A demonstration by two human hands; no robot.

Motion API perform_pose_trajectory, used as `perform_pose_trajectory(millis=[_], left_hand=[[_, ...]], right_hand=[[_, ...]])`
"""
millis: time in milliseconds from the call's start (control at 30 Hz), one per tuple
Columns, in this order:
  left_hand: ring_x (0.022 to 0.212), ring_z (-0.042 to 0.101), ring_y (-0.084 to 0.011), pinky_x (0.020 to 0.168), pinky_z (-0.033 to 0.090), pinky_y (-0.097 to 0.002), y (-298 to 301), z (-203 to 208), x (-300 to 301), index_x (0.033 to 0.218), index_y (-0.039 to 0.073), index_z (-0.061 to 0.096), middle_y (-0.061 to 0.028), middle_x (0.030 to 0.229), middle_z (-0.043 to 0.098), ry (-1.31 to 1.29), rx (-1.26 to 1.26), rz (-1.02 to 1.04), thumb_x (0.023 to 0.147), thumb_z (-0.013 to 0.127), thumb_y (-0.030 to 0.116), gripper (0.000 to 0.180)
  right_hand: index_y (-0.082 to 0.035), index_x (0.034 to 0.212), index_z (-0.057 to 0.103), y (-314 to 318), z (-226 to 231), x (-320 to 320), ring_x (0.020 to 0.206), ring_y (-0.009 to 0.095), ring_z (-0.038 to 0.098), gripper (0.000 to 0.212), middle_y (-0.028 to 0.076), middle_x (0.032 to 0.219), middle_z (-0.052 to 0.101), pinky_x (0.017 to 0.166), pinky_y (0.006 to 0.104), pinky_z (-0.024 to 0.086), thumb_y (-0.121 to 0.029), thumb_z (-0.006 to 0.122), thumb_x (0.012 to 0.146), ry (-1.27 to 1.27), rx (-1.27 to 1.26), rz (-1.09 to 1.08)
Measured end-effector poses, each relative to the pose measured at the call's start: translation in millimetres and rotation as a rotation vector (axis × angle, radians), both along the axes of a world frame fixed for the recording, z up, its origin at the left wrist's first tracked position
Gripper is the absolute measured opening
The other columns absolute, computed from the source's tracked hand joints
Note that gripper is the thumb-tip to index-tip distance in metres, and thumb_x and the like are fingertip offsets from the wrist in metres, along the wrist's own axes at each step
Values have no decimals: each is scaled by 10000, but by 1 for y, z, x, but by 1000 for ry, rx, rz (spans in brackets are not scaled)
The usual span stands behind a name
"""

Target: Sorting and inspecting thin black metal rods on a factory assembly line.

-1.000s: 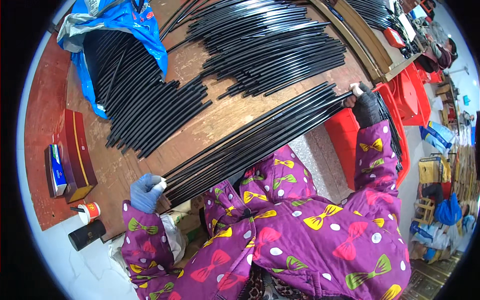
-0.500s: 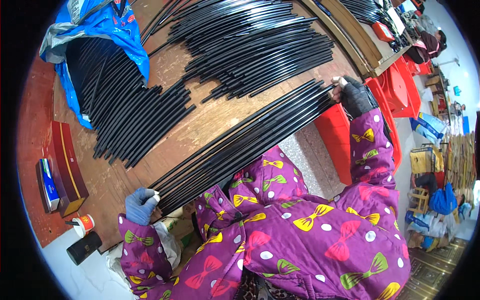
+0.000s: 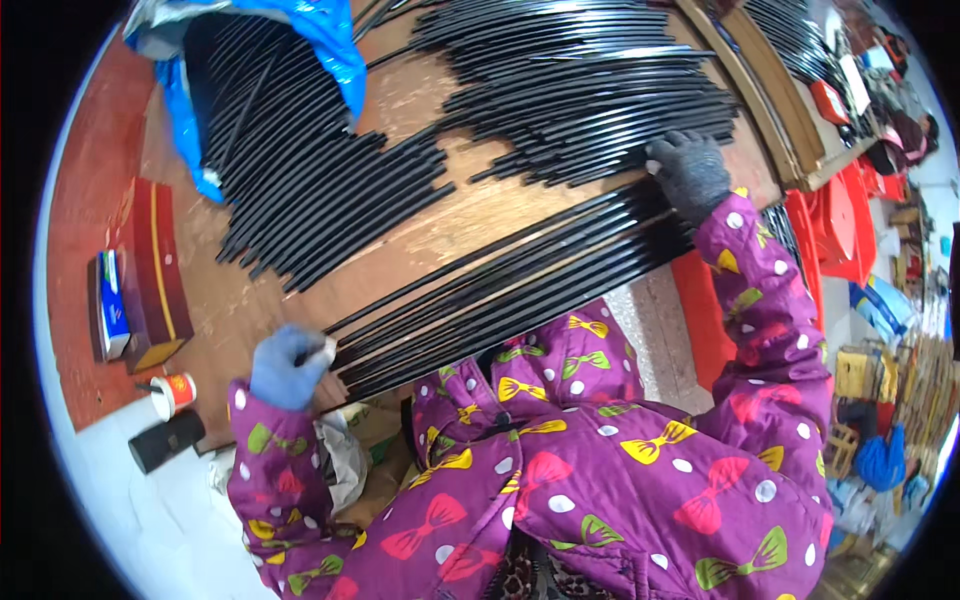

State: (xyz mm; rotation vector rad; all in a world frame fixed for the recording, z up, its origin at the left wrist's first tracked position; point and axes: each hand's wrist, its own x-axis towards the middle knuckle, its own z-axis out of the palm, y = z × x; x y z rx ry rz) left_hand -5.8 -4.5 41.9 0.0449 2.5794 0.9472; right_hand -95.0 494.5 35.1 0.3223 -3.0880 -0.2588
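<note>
A row of thin black rods (image 3: 520,270) lies side by side along the table's near edge, slanting up to the right. My left hand (image 3: 290,368), in a blue-grey glove with bare fingertips, is at the row's left ends. Its thumb and fingers are pinched together, and what they hold is too small to tell. My right hand (image 3: 690,175), in a dark grey glove, is closed over the row's far right ends, beside a large pile of black rods (image 3: 590,90). Its fingers are partly hidden, so its hold is unclear.
More rods (image 3: 320,190) stick out of a blue plastic bag (image 3: 340,50) at the left. A dark red box (image 3: 155,270), a paper cup (image 3: 174,395) and a black cylinder (image 3: 166,440) stand at the left edge. Red plastic stools (image 3: 840,225) and a cardboard strip (image 3: 770,95) are at the right.
My right hand has moved from the row's right ends toward the large pile, its back now turned up. The left hand stays by the left ends. The whole view has shifted slightly.
</note>
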Motion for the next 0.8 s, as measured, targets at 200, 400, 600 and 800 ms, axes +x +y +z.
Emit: perform_pose_trajectory(millis=[200,400,600,800], left_hand=[[814,567,-268,738,460,-348,40,-31,-41,933,97,619,-76,911,593,595,-195,-131,736,630,174,211],[931,523,-281,798,439,-370,54,-37,-56,987,101,595,-83,981,559,531,-454,-214,713,653,201,297],[899,515,-278,779,427,-383,58,-38,-60,938,75,574,-87,895,546,472,-500,-296,727,630,158,233],[818,589,-300,700,473,-362,55,-35,-37,1006,78,534,-119,943,576,433,-121,-55,783,588,147,239]], right_hand=[[-110,934,569,5,-2,4,914,279,517,200,77,909,574,754,440,362,-203,543,759,-41,177,205],[-110,1032,540,-6,5,-2,984,284,496,277,95,985,557,833,456,350,-166,527,761,-136,149,214],[-102,1066,517,-23,13,11,975,307,497,372,120,967,542,858,458,348,-80,562,697,44,18,324],[-66,971,556,-65,28,37,746,327,540,277,140,886,523,625,406,453,-84,584,696,149,-345,378]])
